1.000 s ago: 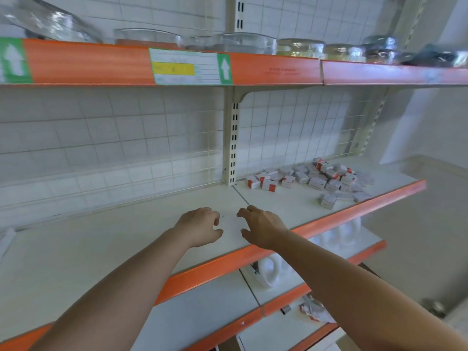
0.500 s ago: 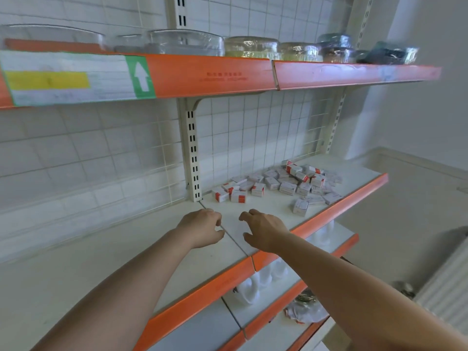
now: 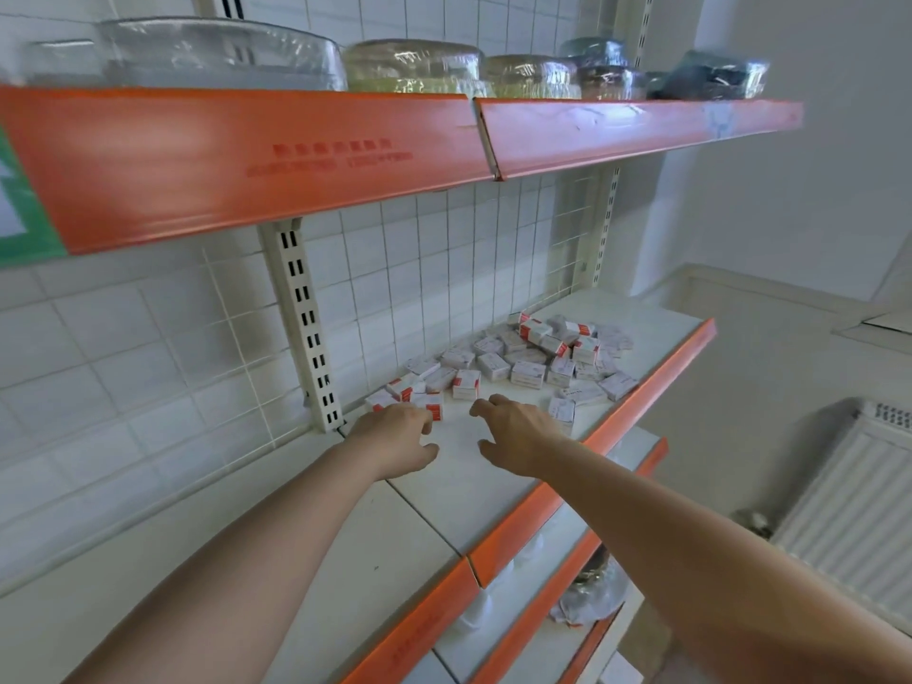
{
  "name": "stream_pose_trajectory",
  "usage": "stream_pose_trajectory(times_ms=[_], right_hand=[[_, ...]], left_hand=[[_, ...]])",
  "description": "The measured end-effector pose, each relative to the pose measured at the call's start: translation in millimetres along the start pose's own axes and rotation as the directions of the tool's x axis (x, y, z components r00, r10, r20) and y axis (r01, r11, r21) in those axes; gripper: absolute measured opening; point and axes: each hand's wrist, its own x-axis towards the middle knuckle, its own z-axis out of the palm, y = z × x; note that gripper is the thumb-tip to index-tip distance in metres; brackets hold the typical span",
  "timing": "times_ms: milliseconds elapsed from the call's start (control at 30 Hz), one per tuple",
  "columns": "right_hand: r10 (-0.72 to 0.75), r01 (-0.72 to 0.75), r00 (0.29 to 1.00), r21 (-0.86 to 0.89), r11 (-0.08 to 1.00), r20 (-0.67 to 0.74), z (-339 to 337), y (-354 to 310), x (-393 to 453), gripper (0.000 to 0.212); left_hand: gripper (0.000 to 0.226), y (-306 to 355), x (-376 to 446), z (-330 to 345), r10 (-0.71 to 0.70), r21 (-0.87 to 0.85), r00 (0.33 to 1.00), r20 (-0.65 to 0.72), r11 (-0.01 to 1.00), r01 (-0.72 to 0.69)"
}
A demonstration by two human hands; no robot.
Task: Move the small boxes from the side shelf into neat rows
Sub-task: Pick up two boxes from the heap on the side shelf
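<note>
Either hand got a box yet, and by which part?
Nothing is held. The left hand has its fingertips at the nearest box without closing on it; the right hand hovers open over the bare shelf.

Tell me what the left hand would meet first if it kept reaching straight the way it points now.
Probably the nearest small white-and-red cardboard box, at the close edge of the loose pile of boxes. The left hand has its fingertips right at it, though contact is unclear from this angle.
</note>
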Motion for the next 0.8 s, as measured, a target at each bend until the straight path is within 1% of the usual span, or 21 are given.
stream_pose_trajectory(times_ms=[167, 333, 500, 667, 800], right_hand=[[0.000, 0.000, 1.000, -0.018, 1.000, 0.023, 3, 21, 19, 0.052], [-0.042, 0.043, 0.998, -0.026, 0.999, 0.049, 6, 45, 43, 0.054], [-0.138, 0.141, 0.988, -0.046, 0.989, 0.069, 5, 78, 77, 0.053], [-0.253, 0.260, 0.960, -0.047, 0.964, 0.119, 4, 102, 110, 0.064], [-0.347, 0.357, 0.930, -0.071, 0.932, 0.122, 4, 112, 130, 0.062]], left_hand=[[0.041, 2, 21, 5, -0.017, 0.002, 1.000, 0.014, 1.000, 0.017], [0.040, 5, 44, 11, -0.081, 0.004, 0.996, 0.020, 0.997, 0.081], [0.045, 11, 75, 14, -0.179, -0.016, 0.984, 0.010, 0.984, 0.180], [0.052, 15, 96, 21, -0.287, 0.058, 0.958, 0.003, 0.956, 0.286], [0.052, 18, 106, 31, -0.369, 0.076, 0.929, -0.001, 0.927, 0.368]])
